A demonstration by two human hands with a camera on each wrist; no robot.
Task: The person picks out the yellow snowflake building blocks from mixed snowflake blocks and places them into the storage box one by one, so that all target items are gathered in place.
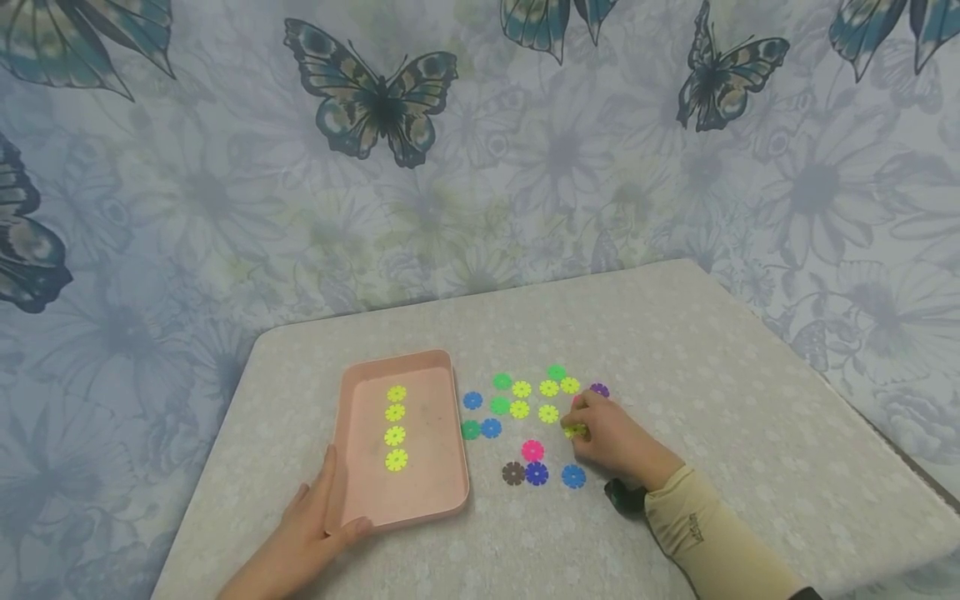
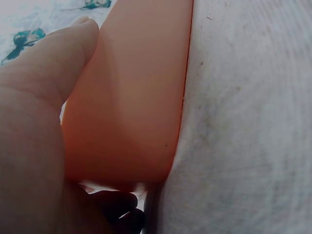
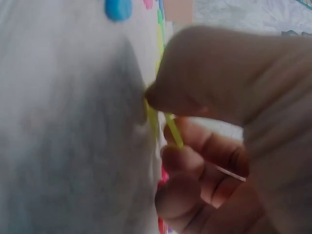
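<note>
My left hand (image 1: 303, 521) rests against the near left corner of a pink tray (image 1: 457, 442), thumb along the front wall, index finger along the side. In the left wrist view the thumb lies on the tray's wall (image 2: 131, 97). Inside the tray several yellow flower-shaped discs (image 1: 395, 436) form a column. To the right, my right hand (image 1: 615, 437) pinches a yellow disc (image 3: 174, 131) on edge between thumb and fingertips, close over the table. Another yellow piece (image 3: 151, 119) shows just beneath the thumb. The hand partly covers a pink disc.
Between tray and right hand lie loose discs: several yellow (image 1: 521, 389), green (image 1: 501, 381) and blue (image 1: 491, 428), plus a pink (image 1: 532, 451), a brown (image 1: 513, 473) and a dark blue one (image 1: 536, 473). A purple disc (image 1: 599, 389) sits behind the right hand. A butterfly-patterned wall (image 1: 480, 208) borders the cloth-covered table (image 1: 750, 433).
</note>
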